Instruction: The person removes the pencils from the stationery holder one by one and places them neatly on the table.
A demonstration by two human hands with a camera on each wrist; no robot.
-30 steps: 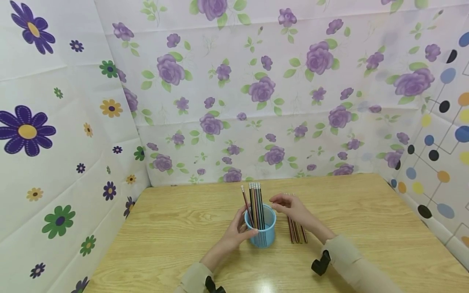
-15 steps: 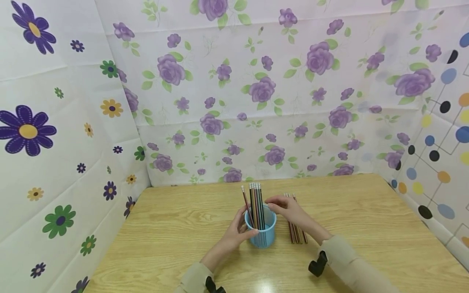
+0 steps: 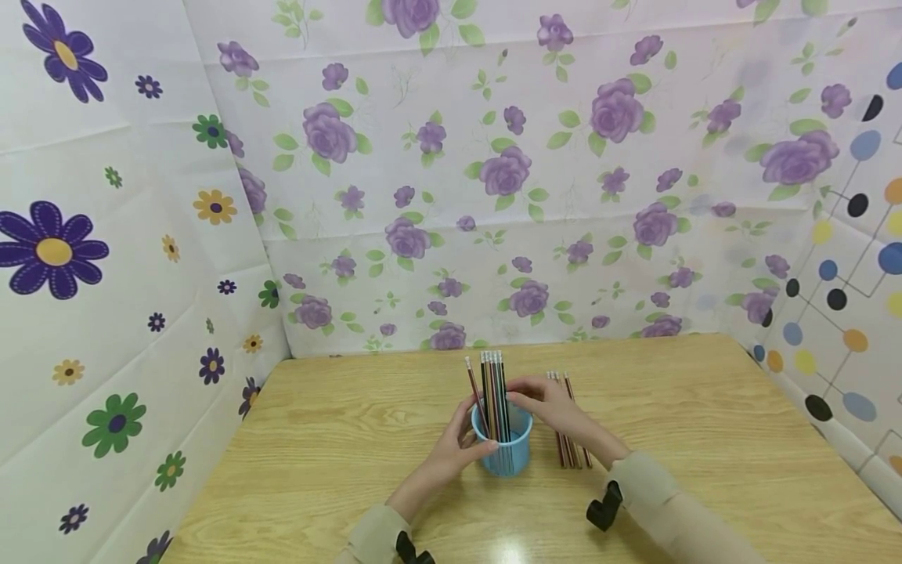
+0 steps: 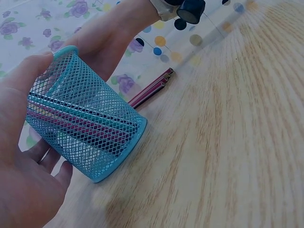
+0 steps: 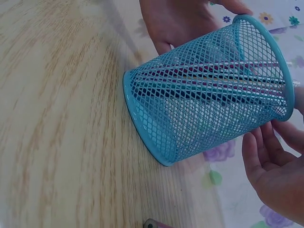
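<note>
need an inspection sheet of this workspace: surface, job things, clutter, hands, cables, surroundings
Surface: wood-grain table, with a bright glare spot toward its near edge.
Job's things: blue mesh cup upright, with upright pencils inside, white ends up, one leaning apart to the left; loose pencils lie on the table to the right.
Clutter: nothing seen.
Hands: left hand grips the cup's side; right hand has its fingertips at the upright pencils above the cup's rim, whether pinching one cannot be told.
Cables: nothing seen.
Surroundings: rose-print cloth behind, daisy-print cloth left, dotted cloth right.
</note>
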